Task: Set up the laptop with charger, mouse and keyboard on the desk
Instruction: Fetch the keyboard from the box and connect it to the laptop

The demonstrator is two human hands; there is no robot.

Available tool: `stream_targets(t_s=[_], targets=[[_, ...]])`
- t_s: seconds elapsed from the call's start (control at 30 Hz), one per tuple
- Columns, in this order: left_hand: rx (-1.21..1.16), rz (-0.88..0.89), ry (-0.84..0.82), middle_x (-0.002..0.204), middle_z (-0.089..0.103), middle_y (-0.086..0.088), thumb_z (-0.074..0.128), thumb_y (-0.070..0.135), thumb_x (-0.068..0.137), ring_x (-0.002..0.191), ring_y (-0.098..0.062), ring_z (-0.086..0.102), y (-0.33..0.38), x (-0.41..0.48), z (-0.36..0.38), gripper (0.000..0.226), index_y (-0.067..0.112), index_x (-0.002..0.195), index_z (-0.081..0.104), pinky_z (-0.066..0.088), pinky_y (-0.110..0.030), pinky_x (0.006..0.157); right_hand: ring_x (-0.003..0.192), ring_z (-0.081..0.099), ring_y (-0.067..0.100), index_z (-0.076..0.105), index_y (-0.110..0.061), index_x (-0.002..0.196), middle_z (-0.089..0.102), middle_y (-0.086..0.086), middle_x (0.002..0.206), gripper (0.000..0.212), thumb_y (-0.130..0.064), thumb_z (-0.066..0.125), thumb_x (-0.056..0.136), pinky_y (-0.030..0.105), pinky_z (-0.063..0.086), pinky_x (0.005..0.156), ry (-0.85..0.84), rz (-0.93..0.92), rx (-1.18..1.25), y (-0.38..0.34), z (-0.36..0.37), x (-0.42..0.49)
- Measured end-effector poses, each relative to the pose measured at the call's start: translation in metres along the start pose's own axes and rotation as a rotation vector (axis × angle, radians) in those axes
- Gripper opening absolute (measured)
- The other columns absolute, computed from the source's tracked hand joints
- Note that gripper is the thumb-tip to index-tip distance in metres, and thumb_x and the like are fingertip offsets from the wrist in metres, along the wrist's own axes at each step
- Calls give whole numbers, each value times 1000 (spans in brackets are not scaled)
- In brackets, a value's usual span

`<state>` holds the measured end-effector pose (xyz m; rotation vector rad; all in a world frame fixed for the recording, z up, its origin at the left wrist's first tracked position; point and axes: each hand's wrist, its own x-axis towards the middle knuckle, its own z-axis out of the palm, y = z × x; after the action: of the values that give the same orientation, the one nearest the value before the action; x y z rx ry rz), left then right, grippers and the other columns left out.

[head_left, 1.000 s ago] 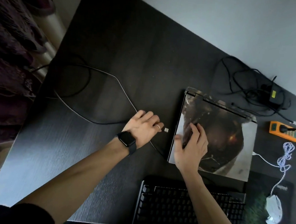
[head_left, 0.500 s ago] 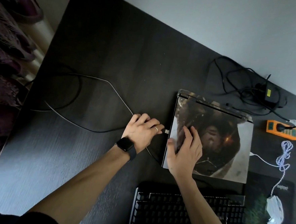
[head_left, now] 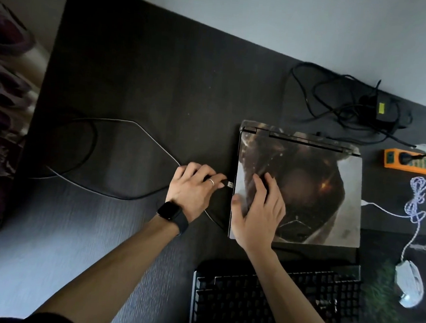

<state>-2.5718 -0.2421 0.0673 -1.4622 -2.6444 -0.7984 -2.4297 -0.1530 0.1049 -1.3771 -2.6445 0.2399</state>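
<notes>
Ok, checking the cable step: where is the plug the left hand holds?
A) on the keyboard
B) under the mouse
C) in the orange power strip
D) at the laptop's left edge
D: the left hand pinches the plug right beside the left edge of the closed laptop.

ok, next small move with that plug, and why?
Probably push the plug the last bit into the left edge of the laptop. The left hand pinches it, metal tip almost at that edge, and the right hand lies flat on the closed top, steadying it.
</notes>
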Motion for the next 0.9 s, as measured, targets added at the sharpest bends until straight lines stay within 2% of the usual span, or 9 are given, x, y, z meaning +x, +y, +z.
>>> stream_targets(t_s=[0.13, 0.23, 0.37, 0.53, 0.7, 0.9], targets=[[8, -21, 12, 88, 59, 10, 57, 43, 93, 89, -17, 46, 3, -2, 1, 22, 34, 105, 74, 39, -33, 78, 139, 39, 27, 51, -19, 139, 41, 5, 153, 61, -46, 56, 86, 46, 29, 113, 15, -1, -12, -1, 0, 0], [10, 84, 29, 86, 61, 10, 64, 39, 92, 85, -17, 49, -4, 1, 0, 19, 32, 106, 74, 42, -32, 74, 140, 38, 27, 51, -18, 140, 41, 6, 153, 61, -46, 57, 85, 47, 30, 113, 17, -5, -23, -1, 1, 0], [-38, 212, 12, 85, 62, 9, 60, 38, 95, 83, -16, 52, -9, 9, -1, 20, 29, 106, 74, 44, -30, 73, 141, 38, 27, 51, -18, 140, 41, 6, 153, 62, -46, 56, 85, 47, 29, 114, 15, -3, -21, -1, 2, 0], [-81, 172, -8, 85, 61, 5, 62, 34, 94, 82, -16, 49, -6, 8, 2, 19, 24, 105, 75, 40, -30, 74, 142, 37, 27, 51, -17, 140, 41, 7, 154, 62, -46, 56, 85, 48, 29, 114, 16, -1, -40, -1, 3, 0], [-97, 267, -43, 81, 57, 2, 59, 30, 94, 77, -17, 47, -9, 17, -1, 19, 20, 101, 74, 40, -31, 68, 142, 37, 28, 52, -17, 141, 41, 8, 154, 62, -44, 56, 85, 48, 29, 114, 29, -5, -31, -1, 4, 0], [-150, 193, -68, 82, 57, -2, 60, 26, 94, 76, -20, 47, -1, 9, -1, 21, 14, 103, 74, 45, -33, 62, 142, 37, 28, 51, -16, 141, 40, 8, 154, 62, -43, 58, 85, 48, 30, 115, 33, -4, -32, -1, 3, 0]])
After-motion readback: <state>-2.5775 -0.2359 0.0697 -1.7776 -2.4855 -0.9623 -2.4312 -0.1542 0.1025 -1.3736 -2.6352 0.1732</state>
